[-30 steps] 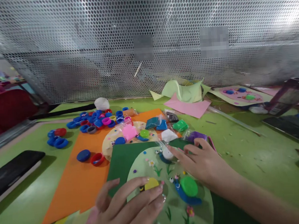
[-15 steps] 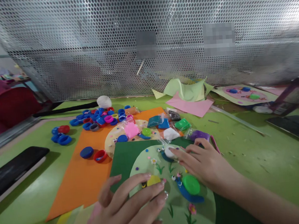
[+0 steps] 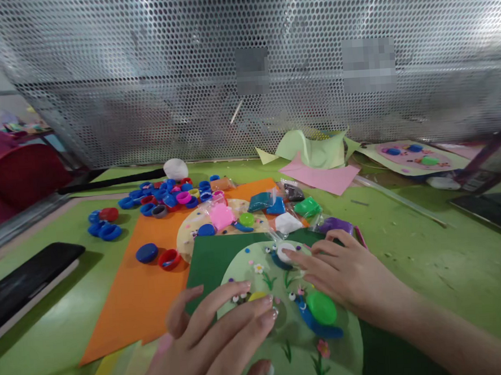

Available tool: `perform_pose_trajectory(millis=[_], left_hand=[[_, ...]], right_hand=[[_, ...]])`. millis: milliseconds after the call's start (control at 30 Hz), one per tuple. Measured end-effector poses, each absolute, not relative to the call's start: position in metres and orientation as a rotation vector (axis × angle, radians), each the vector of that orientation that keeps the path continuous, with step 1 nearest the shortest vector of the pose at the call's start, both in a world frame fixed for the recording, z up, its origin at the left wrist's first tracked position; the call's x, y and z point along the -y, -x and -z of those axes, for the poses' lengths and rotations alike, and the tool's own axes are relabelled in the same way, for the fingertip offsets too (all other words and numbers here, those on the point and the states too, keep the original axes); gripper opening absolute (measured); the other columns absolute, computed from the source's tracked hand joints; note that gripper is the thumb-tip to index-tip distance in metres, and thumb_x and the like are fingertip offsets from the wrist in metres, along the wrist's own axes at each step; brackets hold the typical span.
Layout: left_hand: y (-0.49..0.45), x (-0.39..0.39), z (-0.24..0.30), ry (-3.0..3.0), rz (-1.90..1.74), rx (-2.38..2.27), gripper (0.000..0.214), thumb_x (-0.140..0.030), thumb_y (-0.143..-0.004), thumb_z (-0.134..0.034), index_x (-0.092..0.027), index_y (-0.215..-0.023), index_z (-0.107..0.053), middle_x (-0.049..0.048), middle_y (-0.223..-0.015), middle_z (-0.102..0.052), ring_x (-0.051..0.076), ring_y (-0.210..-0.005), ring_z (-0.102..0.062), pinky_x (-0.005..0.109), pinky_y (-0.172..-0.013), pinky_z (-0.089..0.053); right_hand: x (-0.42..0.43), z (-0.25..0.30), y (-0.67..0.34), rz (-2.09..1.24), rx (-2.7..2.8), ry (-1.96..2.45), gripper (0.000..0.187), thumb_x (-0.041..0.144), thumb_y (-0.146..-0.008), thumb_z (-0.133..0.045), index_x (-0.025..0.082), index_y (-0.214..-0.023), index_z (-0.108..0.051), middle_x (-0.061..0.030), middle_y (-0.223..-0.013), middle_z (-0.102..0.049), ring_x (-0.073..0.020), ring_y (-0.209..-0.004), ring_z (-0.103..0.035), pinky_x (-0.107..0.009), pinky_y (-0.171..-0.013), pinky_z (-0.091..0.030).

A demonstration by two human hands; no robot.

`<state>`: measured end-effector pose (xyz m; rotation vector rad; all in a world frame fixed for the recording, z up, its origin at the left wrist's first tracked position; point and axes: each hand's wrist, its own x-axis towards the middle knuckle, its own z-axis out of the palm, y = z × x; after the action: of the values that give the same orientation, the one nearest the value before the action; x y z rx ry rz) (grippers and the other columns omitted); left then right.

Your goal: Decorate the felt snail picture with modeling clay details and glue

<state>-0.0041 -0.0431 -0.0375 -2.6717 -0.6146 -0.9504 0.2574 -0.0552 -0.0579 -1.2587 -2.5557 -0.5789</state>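
A pale green paper round (image 3: 248, 357) lies on a dark green sheet (image 3: 207, 255), bearing clay snails with bottle-cap shells, flowers and grass. My right hand (image 3: 351, 269) reaches over its far right part. The index fingertip touches the white cap (image 3: 285, 251) of the far snail, and the other fingers are loosely bent. My left hand (image 3: 221, 339) hovers at the near left, fingers spread, partly covering a snail with a yellow cap (image 3: 258, 295); whether it touches that cap I cannot tell. Between the hands sits a blue snail (image 3: 316, 322) with a green cap (image 3: 321, 307).
Bottle caps (image 3: 166, 195) are heaped at the back left, near bagged clay (image 3: 287, 223) in several colours. A phone (image 3: 36, 285) lies at left, orange paper (image 3: 122, 308) beside it. Scrap paper (image 3: 311, 150) leans by a perforated metal panel (image 3: 185, 89).
My left fingers have shifted slightly upward and now hide more of the yellow cap, while the thumb side shows the eyes of that snail. My right index finger stays on the white cap.
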Motion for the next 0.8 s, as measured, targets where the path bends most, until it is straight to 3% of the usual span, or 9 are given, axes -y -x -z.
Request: perform_pose_trajectory(millis=[167, 367, 567, 800], left_hand=[[0.006, 0.043, 0.035, 2.684, 0.904, 0.595, 0.020, -0.029, -0.086, -0.056, -0.022, -0.104, -0.062, -0.0012, -0.091, -0.073, 0.018, -0.094, -0.065, 0.030, -0.087, -0.047], [0.003, 0.041, 0.034, 2.734, 0.957, 0.591, 0.021, -0.025, -0.087, -0.056, -0.018, -0.106, -0.061, -0.0030, -0.098, -0.073, 0.018, -0.099, -0.062, 0.030, -0.088, -0.043], [-0.003, 0.039, 0.034, 2.689, 1.006, 0.597, 0.020, -0.024, -0.088, -0.050, -0.017, -0.103, -0.060, -0.0025, -0.094, -0.073, 0.019, -0.095, -0.064, 0.032, -0.085, -0.042], [0.001, 0.039, 0.039, 2.745, 0.902, 0.667, 0.025, -0.023, -0.089, -0.046, -0.017, -0.112, -0.056, -0.0011, -0.100, -0.072, 0.019, -0.102, -0.061, 0.028, -0.083, -0.049]], right_hand=[[0.053, 0.054, -0.258, 0.384, 2.392, 1.289, 0.028, 0.016, -0.089, -0.049, 0.013, -0.116, -0.055, -0.0026, -0.078, -0.068, -0.0166, -0.072, -0.059, -0.035, -0.072, -0.040], [0.072, 0.040, -0.240, -0.062, 2.158, 1.352, 0.037, 0.012, -0.085, -0.054, 0.023, -0.119, -0.048, 0.0033, -0.082, -0.068, -0.0161, -0.081, -0.059, -0.031, -0.075, -0.042], [0.084, 0.054, -0.220, 0.161, 2.354, 1.181, 0.037, 0.005, -0.087, -0.041, 0.012, -0.122, -0.049, -0.0034, -0.075, -0.067, -0.0197, -0.078, -0.058, -0.041, -0.081, -0.037], [0.083, 0.054, -0.220, 0.148, 2.255, 1.213, 0.036, 0.008, -0.085, -0.050, 0.019, -0.119, -0.050, -0.0017, -0.084, -0.070, -0.0179, -0.074, -0.058, -0.036, -0.075, -0.041]])
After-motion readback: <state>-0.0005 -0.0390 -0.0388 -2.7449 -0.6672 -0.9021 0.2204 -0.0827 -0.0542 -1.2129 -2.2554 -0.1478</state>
